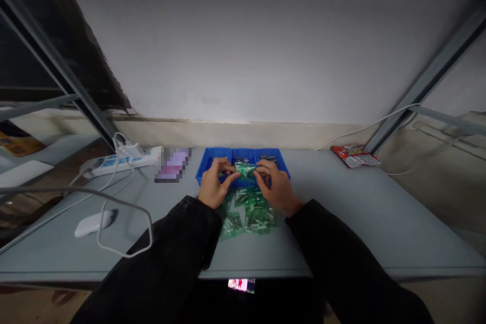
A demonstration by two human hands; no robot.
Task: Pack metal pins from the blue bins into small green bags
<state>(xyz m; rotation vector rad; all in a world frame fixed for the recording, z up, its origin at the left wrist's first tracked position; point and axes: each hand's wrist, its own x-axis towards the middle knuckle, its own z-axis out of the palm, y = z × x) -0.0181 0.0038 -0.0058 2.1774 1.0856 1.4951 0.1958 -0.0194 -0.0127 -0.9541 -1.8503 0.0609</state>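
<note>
Between both hands a small green clear plastic bag (245,170) is stretched out over the front of a blue divided bin (284,166). My left hand (215,182) pinches its left end with thumb and fingers. At its right end, my right hand (277,185) grips the bag the same way. Small metal pieces (269,158) lie in the bin's compartments; their exact kind is too small to tell. Just below my hands, a pile of similar green bags (252,215) with slim metallic pieces inside rests on the table.
A white power strip (148,158) with plugs and a blurred-out phone (173,164) lie left on the grey table (341,223). Nearer are a white mouse (94,223) and a looping white cable (151,228). A red packet (355,156) lies at the back right, beside a metal frame post (395,111).
</note>
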